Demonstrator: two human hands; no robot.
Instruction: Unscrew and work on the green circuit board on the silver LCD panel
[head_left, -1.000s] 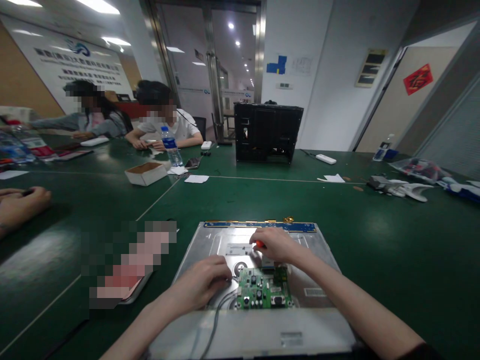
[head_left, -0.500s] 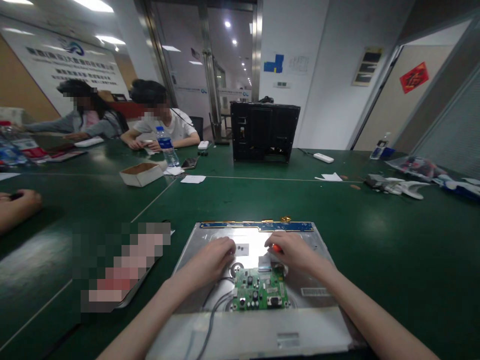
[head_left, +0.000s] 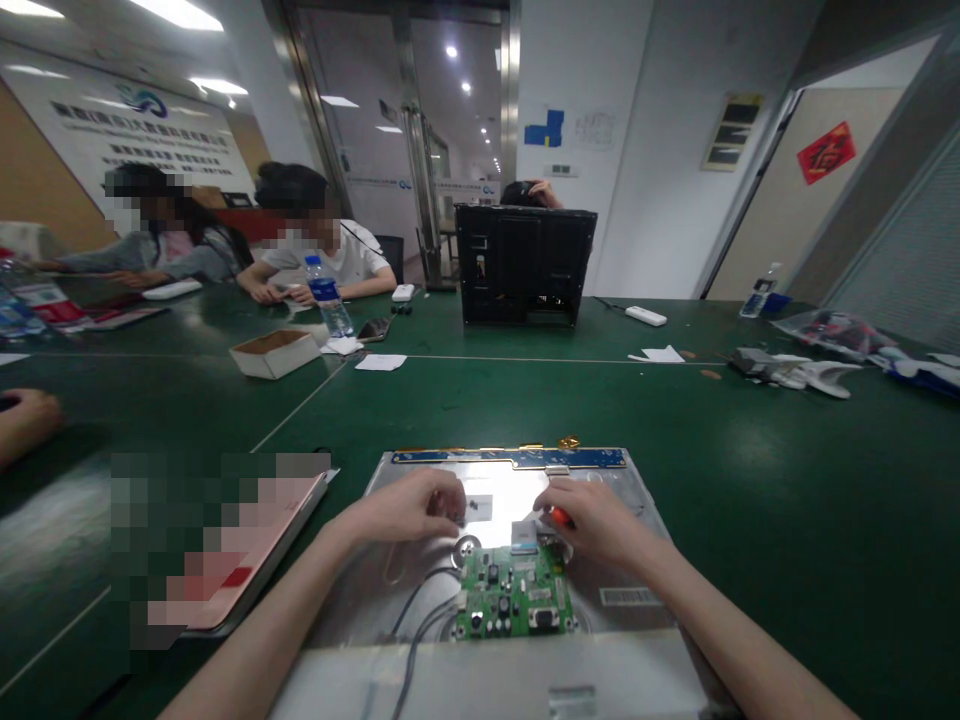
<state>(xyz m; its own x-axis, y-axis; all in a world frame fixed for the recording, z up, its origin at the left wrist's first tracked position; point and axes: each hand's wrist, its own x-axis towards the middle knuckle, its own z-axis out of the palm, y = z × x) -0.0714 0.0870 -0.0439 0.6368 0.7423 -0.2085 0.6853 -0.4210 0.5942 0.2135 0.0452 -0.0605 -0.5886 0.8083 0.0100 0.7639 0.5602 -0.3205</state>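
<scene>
An LCD display panel (head_left: 637, 610) lies with its bare metal back up in front of me. A green circuit board (head_left: 517, 592) sits on it, with dark cables (head_left: 416, 640) at its left side. Above the board, my right hand (head_left: 592, 515) is closed round a small orange-handled tool (head_left: 559, 516); its tip is hidden. My left hand (head_left: 412, 503) is just left of a pale label (head_left: 478, 507) with small dark specks on it. Its fingers curl toward the thumb, and anything pinched there is too small to name. A blue circuit strip (head_left: 450, 458) runs along the panel's far edge.
A pink, partly blurred flat object (head_left: 262, 530) lies left of the panel. Farther off are a cardboard box (head_left: 275, 353), a water bottle (head_left: 328, 300) and a black monitor housing (head_left: 525, 265). Other people sit at the table; a co-worker's hand (head_left: 30, 420) rests at far left.
My left hand has shifted slightly left, its fingers more curled. My right hand stays near the board with the orange-handled tool. A person's head and hand now show behind the black housing.
</scene>
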